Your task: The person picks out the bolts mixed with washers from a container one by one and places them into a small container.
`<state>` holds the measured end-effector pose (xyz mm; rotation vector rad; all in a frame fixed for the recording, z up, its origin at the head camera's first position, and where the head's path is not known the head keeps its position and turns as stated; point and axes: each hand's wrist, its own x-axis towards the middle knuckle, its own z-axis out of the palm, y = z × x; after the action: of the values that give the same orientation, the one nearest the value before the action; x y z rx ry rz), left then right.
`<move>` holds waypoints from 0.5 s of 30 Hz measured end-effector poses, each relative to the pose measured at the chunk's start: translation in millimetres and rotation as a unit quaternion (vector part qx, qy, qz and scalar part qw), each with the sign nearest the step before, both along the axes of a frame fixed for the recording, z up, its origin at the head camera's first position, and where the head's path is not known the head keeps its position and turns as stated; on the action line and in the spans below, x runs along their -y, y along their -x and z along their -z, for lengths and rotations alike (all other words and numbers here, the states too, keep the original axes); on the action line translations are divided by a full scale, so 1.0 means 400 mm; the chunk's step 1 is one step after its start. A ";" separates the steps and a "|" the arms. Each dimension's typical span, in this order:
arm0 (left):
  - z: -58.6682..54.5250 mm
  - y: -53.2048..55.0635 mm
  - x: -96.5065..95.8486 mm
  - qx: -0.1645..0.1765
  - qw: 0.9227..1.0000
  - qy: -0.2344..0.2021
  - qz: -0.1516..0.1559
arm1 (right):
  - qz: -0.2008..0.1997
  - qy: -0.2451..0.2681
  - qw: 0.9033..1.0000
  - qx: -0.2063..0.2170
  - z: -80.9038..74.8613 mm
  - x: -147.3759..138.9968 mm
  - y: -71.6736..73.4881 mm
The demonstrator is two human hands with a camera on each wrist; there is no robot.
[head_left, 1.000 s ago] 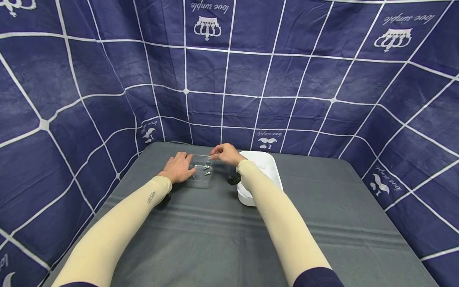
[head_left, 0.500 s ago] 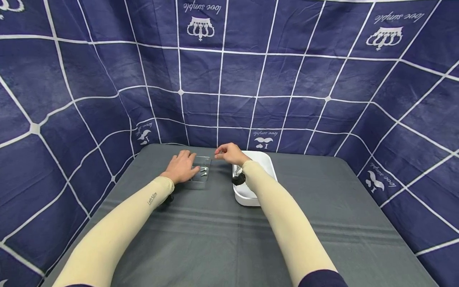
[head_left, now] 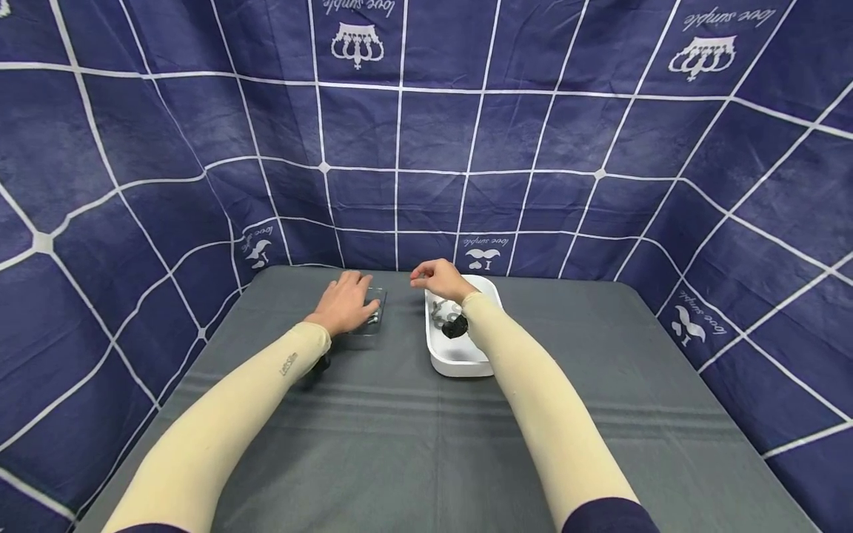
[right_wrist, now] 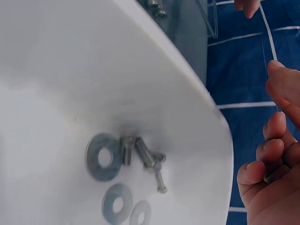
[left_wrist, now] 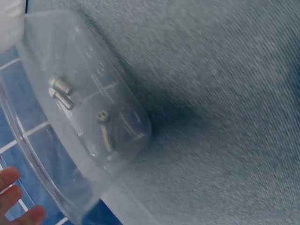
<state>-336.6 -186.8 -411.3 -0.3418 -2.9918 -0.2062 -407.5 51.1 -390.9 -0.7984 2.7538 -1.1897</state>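
My left hand reaches over a clear plastic box, thumb held away from the fingers. In the left wrist view, its fingertips show past the box's rim. Several silver screws lie inside. My right hand hovers over the far left part of a white tray. Its fingers are loosely curled, and nothing shows between thumb and forefinger in the right wrist view. On the tray's floor lie several metal washers and a small cluster of screws.
A grey cloth covers the table. A dark blue curtain with white lines hangs behind and at both sides. The box stands left of the tray, with a narrow gap between them. A black wrist camera hangs over the tray.
My right hand has moved right, from the box's far right edge to above the tray. My left hand has shifted right over the box and now covers more of it. The view has turned slightly right.
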 end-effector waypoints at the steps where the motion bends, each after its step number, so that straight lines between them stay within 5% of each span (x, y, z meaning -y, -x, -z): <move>1: -0.001 0.002 -0.005 0.000 1.000 -0.002 0.001 | -0.001 0.004 1.000 0.004 0.001 -0.006 0.002; 15: -0.012 0.014 -0.064 -0.002 1.000 -0.011 0.022 | 0.021 0.022 0.999 0.023 0.010 -0.074 0.002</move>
<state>-342.2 -161.1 -406.5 -0.4050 -2.9782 -0.2413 -408.3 80.7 -394.9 -0.7106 2.7291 -1.2641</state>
